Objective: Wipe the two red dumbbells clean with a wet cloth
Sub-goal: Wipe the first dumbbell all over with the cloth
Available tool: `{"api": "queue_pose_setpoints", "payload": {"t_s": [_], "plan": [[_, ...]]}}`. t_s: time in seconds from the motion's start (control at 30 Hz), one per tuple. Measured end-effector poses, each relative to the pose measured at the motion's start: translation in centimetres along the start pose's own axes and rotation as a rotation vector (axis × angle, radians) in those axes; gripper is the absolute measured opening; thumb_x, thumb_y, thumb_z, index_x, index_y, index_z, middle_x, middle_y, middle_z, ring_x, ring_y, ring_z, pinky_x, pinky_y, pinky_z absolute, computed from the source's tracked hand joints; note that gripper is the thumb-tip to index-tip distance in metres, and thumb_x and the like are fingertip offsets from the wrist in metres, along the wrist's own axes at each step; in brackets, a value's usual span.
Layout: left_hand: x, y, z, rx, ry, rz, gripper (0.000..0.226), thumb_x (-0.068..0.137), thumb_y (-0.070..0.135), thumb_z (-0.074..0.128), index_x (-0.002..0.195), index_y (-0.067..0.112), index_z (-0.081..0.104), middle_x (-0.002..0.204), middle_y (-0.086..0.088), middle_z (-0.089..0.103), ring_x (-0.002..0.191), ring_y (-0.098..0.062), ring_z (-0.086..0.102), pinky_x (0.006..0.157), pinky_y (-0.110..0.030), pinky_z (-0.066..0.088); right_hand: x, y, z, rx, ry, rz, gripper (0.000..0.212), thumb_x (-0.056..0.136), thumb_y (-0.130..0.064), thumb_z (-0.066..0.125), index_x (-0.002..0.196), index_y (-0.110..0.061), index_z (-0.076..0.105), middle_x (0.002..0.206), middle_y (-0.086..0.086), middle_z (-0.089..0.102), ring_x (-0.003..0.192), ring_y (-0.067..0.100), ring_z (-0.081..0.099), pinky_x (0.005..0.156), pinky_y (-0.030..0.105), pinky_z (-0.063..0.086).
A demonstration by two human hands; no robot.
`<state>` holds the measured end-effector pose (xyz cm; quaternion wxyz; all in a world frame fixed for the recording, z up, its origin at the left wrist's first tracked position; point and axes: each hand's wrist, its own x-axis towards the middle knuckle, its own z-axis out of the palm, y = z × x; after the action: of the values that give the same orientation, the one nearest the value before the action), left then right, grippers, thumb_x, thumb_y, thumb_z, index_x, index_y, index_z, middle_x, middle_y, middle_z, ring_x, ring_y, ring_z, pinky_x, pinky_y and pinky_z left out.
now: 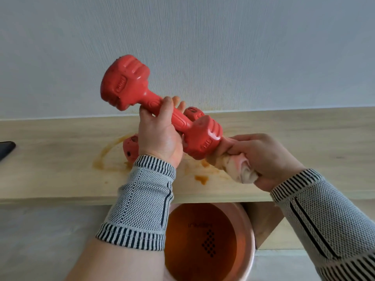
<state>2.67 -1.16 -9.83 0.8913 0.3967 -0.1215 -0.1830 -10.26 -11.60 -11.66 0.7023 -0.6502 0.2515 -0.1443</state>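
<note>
My left hand [160,132] grips the handle of a red dumbbell [125,82] and holds it tilted above the wooden shelf [60,159], its far head raised to the upper left. My right hand [265,157] holds a bunched, stained white cloth [237,169] pressed against the end of the dumbbell's near head [203,138]. The second red dumbbell [132,147] lies on the shelf behind my left hand, mostly hidden, with its other head [192,113] showing past the held one.
Orange-brown wet stains [200,178] mark the shelf around the dumbbells. A pink basin [250,240] of brownish water stands on the floor below the shelf's front edge. A dark object [6,148] lies at the far left. A white wall rises behind.
</note>
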Motion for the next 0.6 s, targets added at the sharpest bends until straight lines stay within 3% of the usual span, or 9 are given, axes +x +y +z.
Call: {"api": "queue_pose_setpoints", "payload": {"t_s": [0.07, 0.2, 0.27, 0.33, 0.4, 0.47, 0.53, 0.6], "plan": [[0.1, 0.2, -0.3, -0.03, -0.036, -0.076, 0.012, 0.1, 0.012, 0.048, 0.111, 0.013, 0.053, 0.118, -0.013, 0.065, 0.107, -0.021, 0.066, 0.101, -0.046, 0.047, 0.2, 0.1, 0.1, 0.068, -0.029, -0.016, 0.012, 0.075, 0.005, 0.059, 0.075, 0.009, 0.071, 0.077, 0.026, 0.07, 0.07, 0.03, 0.066, 0.067, 0.035, 0.053], [0.2, 0.9, -1.3, 0.077, -0.218, -0.095, 0.034, 0.096, 0.017, 0.05, 0.129, 0.008, 0.05, 0.124, -0.011, 0.064, 0.113, -0.019, 0.065, 0.083, -0.034, 0.055, 0.5, 0.0, -0.5, 0.228, -0.051, -0.002, 0.017, 0.083, 0.012, 0.047, 0.085, 0.014, 0.063, 0.076, 0.024, 0.069, 0.063, 0.024, 0.07, 0.054, 0.026, 0.055], [0.2, 0.8, -1.2, 0.144, -0.248, -0.017, 0.033, 0.088, 0.023, 0.057, 0.117, 0.008, 0.054, 0.107, -0.008, 0.071, 0.097, -0.017, 0.071, 0.074, -0.031, 0.057, 0.6, 0.1, -0.7, 0.226, -0.06, 0.035, 0.02, 0.084, 0.012, 0.043, 0.089, 0.016, 0.062, 0.082, 0.028, 0.068, 0.07, 0.028, 0.069, 0.061, 0.03, 0.056], [0.2, 0.7, -0.9, 0.129, -0.231, 0.036, 0.015, 0.092, 0.02, 0.055, 0.101, 0.009, 0.052, 0.078, -0.002, 0.071, 0.078, -0.015, 0.07, 0.065, -0.028, 0.055, 0.8, 0.3, -0.8, 0.145, -0.05, 0.056, 0.02, 0.084, 0.01, 0.045, 0.09, 0.018, 0.063, 0.082, 0.028, 0.068, 0.074, 0.032, 0.066, 0.068, 0.035, 0.053], [0.2, 0.5, -0.8, 0.113, -0.204, 0.059, 0.009, 0.098, 0.017, 0.05, 0.092, 0.01, 0.05, 0.066, 0.001, 0.062, 0.071, -0.016, 0.067, 0.065, -0.027, 0.054, 1.0, 0.3, -0.8, 0.035, -0.016, 0.033, 0.016, 0.086, -0.005, 0.06, 0.084, 0.008, 0.07, 0.077, 0.023, 0.069, 0.072, 0.031, 0.061, 0.071, 0.04, 0.051], [0.1, 0.2, -0.9, 0.144, -0.22, 0.065, 0.01, 0.099, 0.015, 0.049, 0.09, 0.011, 0.05, 0.066, 0.001, 0.058, 0.071, -0.015, 0.064, 0.066, -0.029, 0.053, 1.2, -0.1, -1.1, -0.152, 0.166, -0.106, 0.014, 0.083, -0.022, 0.072, 0.085, -0.009, 0.076, 0.079, 0.016, 0.073, 0.069, 0.032, 0.064, 0.074, 0.048, 0.054], [0.0, -0.2, -1.0, 0.176, -0.242, 0.064, 0.01, 0.099, 0.012, 0.049, 0.089, 0.012, 0.05, 0.065, 0.002, 0.058, 0.069, -0.015, 0.062, 0.064, -0.028, 0.052, 1.0, -1.0, -1.0, -0.35, 0.375, -0.338, 0.009, 0.09, -0.022, 0.067, 0.09, -0.021, 0.076, 0.071, -0.002, 0.073, 0.057, 0.021, 0.067, 0.057, 0.035, 0.059], [0.0, -0.6, -0.9, 0.211, -0.25, 0.083, 0.01, 0.098, 0.01, 0.052, 0.088, 0.011, 0.051, 0.064, 0.004, 0.059, 0.068, -0.014, 0.061, 0.067, -0.031, 0.053, 0.3, -2.0, 0.2, -0.544, 0.379, -0.61, 0.017, 0.093, -0.018, 0.061, 0.093, -0.026, 0.076, 0.074, -0.011, 0.07, 0.051, 0.011, 0.06, 0.054, 0.026, 0.053]]}}
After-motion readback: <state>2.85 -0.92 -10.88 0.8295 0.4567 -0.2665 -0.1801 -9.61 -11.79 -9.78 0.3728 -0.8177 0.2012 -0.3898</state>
